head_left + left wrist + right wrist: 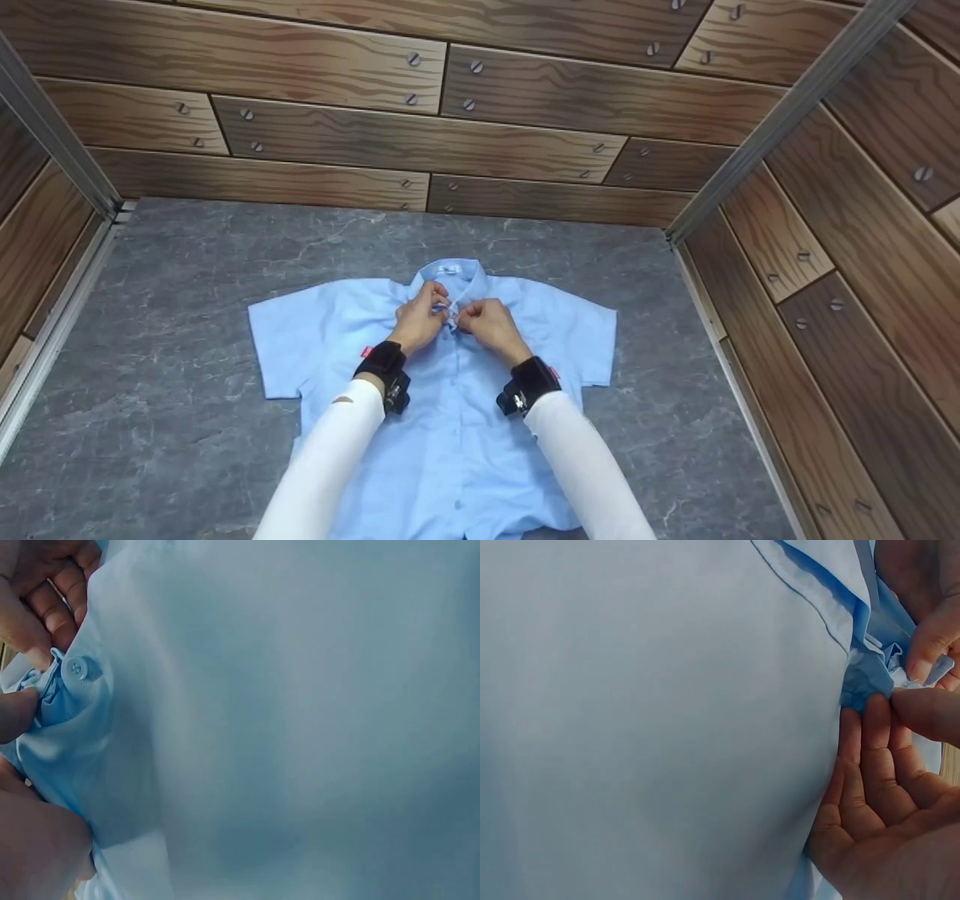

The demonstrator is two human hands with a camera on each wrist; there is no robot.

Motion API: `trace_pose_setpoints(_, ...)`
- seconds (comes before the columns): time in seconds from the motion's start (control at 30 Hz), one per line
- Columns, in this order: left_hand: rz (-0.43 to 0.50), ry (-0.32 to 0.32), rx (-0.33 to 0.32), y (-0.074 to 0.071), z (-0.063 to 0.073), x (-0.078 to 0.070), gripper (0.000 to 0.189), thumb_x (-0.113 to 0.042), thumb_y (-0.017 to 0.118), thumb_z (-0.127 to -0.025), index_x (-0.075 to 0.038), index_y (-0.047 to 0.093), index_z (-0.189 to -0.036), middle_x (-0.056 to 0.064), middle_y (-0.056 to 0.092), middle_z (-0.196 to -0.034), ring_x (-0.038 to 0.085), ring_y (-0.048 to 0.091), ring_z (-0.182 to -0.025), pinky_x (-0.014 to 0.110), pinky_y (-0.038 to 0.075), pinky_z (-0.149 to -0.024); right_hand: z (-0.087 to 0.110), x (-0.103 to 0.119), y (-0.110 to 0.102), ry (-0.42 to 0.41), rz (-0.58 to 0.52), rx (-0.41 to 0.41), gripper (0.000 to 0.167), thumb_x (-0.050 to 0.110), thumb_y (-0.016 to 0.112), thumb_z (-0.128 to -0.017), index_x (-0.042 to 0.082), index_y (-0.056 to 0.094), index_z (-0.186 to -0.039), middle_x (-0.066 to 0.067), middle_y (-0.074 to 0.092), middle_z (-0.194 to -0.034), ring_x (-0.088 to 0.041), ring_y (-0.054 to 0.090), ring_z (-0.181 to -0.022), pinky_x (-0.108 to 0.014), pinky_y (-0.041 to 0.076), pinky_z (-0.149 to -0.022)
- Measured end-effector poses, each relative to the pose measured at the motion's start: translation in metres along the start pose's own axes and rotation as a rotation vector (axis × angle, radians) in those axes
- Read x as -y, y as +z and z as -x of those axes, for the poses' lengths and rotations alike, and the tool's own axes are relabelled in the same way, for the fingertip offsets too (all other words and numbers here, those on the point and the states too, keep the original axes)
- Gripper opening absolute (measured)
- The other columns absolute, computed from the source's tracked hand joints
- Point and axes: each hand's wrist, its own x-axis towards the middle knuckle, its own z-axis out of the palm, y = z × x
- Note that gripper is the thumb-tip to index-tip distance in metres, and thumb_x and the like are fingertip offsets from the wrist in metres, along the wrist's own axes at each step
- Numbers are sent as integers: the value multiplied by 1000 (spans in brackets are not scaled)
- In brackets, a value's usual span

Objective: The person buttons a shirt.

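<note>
A light blue short-sleeved shirt (420, 465) lies front side up, its collar (474, 283) pointing away from me. My left hand (421, 321) pinches bunched cloth at the shirt's front opening, just under the collar. Close beside it, my right hand (491, 324) pinches the same gathered cloth between thumb and fingers. A small round button (76, 668) shows right by the fingertips in the left wrist view. In the right wrist view, the folded fabric (868, 679) sits between both hands' fingertips, partly hidden by them.
The shirt rests on a grey marbled surface (172, 450). Wood-patterned panels (330, 135) with metal corner posts (787, 112) enclose it at the back and both sides. Both wrists wear black camera straps over white sleeves.
</note>
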Motion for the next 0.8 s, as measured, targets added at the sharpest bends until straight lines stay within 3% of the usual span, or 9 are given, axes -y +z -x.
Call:
trace_pose_setpoints(0.27, 27, 29, 26, -5, 0, 2, 28, -5, 63, -89, -14, 50, -112, -2, 74, -98, 22, 63, -112, 52, 27, -100, -1, -2, 0, 35, -58, 20, 10, 14, 66, -80, 7, 73, -76, 6, 62, -68, -10, 52, -62, -22, 39, -57)
trace_pose_setpoints(0.5, 47, -14, 41, -3, 0, 1, 44, -16, 66, -87, -16, 49, -127, -4, 73, -100, 23, 62, -113, 52, 23, -105, 0, -1, -5, 9, -48, 19, 12, 15, 66, -82, 8, 74, -77, 6, 63, -69, -10, 53, -64, -21, 40, -59)
trace_pose_setpoints(0.8, 37, -19, 12, -6, -1, -1, 45, -12, 71, -86, -15, 53, -127, -2, 74, -92, 22, 65, -101, 48, 27, -108, -1, -1, -6, 7, -25, 20, 10, 14, 67, -82, 8, 73, -78, 4, 66, -74, -10, 55, -70, -22, 42, -66)
